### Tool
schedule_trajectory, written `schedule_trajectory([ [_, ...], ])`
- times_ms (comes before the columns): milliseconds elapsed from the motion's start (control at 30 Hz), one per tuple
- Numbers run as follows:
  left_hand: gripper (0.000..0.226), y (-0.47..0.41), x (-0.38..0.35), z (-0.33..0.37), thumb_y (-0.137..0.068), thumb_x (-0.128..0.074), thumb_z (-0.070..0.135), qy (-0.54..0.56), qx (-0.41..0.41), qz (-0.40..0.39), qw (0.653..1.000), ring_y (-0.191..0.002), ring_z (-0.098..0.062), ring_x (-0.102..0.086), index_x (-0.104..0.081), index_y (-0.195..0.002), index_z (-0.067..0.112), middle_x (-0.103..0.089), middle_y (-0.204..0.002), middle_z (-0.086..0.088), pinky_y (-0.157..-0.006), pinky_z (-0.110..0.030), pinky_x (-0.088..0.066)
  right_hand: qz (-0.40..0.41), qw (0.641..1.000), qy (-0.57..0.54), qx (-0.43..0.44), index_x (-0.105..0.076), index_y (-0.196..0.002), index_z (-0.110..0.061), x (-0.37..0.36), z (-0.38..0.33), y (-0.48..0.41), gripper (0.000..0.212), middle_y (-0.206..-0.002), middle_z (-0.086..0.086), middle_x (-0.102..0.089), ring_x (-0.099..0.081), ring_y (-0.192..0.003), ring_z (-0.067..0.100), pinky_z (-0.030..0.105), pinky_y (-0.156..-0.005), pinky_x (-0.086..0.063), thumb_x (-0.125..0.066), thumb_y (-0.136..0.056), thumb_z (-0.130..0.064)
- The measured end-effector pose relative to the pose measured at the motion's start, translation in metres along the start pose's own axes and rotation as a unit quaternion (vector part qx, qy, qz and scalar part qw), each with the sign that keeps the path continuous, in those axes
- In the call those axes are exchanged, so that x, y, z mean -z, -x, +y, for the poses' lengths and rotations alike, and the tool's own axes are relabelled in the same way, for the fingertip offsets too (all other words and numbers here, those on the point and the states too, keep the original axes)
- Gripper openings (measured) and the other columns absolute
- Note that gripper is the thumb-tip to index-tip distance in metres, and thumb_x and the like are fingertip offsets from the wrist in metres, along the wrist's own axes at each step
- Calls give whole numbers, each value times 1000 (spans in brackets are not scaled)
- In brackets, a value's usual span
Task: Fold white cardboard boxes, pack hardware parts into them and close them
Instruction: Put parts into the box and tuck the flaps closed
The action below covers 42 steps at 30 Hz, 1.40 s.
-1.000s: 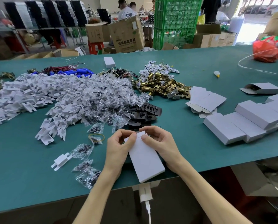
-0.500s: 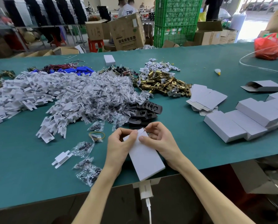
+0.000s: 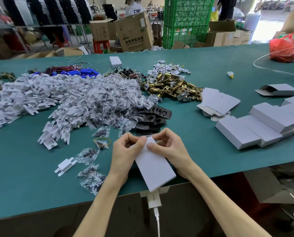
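A white cardboard box (image 3: 154, 168) lies lengthwise at the near edge of the green table (image 3: 23, 177), its near end jutting over the edge. My left hand (image 3: 125, 151) and my right hand (image 3: 170, 147) both grip its far end, thumbs pressed on the top face and fingers curled over the end flap. Behind my hands lie black plates (image 3: 153, 117), bagged screws (image 3: 112, 103), white plastic inserts (image 3: 31, 96) and brass latches (image 3: 173, 86). Closed white boxes (image 3: 262, 127) are stacked at the right, next to flat box blanks (image 3: 218, 103).
Loose screw bags (image 3: 91, 180), a white insert (image 3: 64, 165) and a rubber band (image 3: 102, 141) lie left of my hands. An open box (image 3: 278, 90) and a red bag (image 3: 284, 48) sit far right. Cartons, green crates and people stand beyond the table.
My fingers have curled further over the box's far end and the flap has gone down. The box has hardly moved.
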<state>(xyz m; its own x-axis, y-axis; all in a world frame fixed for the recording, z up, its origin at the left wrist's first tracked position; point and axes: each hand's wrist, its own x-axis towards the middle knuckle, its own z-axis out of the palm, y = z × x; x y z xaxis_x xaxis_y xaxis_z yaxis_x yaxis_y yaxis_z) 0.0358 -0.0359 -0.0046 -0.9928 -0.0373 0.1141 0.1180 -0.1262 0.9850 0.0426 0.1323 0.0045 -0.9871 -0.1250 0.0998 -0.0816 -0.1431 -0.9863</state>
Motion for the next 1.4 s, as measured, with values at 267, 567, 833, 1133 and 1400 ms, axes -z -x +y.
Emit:
schedule_trajectory([
  [267, 16, 0, 1, -3, -85, -82, 28, 1, -1, -36, 999, -79, -14, -61, -75, -87, 13, -74, -86, -4, -70, -27, -49, 53, 998, -26, 9, -67, -109, -13, 4, 3, -2, 34, -103, 6, -71, -66, -86, 18, 30, -73, -55, -81, -79, -21],
  [567, 13, 0, -1, -4, -92, -76, 24, -27, -11, -51, 998, -87, -10, -69, -79, -102, 17, -78, -102, -4, -74, -21, -54, 90, 996, -24, 13, -71, -97, -11, 6, 4, -2, 12, -101, 17, -73, -68, -83, 22, 37, -69, -57, -76, -90, -18],
  [833, 11, 0, -1, -7, -91, -77, 21, 2, 10, -9, 1000, -72, -14, -71, -81, -94, 12, -79, -84, -10, -62, -21, -56, 105, 994, -22, 7, -70, -96, -8, 5, 1, -1, 8, -96, 13, -74, -66, -79, 19, 28, -63, -55, -75, -91, -13],
  [1133, 22, 1, -2, -3, -95, -73, 18, -3, -1, -72, 997, -104, -17, -72, -78, -117, 19, -79, -113, -3, -89, -31, -60, 135, 987, 86, 5, -74, -104, -17, 12, -8, -7, 10, -103, 3, -75, -70, -88, 22, 33, -71, -59, -72, -94, -18],
  [1400, 27, 3, -5, -2, -98, -66, 1, -41, -16, -138, 989, -115, -16, -72, -72, -123, 9, -79, -115, -2, -100, -25, -54, 162, 921, 353, 31, -71, -111, -23, 50, -29, -19, 16, -106, -7, -71, -64, -89, 9, 23, -70, -45, -58, -102, -22],
])
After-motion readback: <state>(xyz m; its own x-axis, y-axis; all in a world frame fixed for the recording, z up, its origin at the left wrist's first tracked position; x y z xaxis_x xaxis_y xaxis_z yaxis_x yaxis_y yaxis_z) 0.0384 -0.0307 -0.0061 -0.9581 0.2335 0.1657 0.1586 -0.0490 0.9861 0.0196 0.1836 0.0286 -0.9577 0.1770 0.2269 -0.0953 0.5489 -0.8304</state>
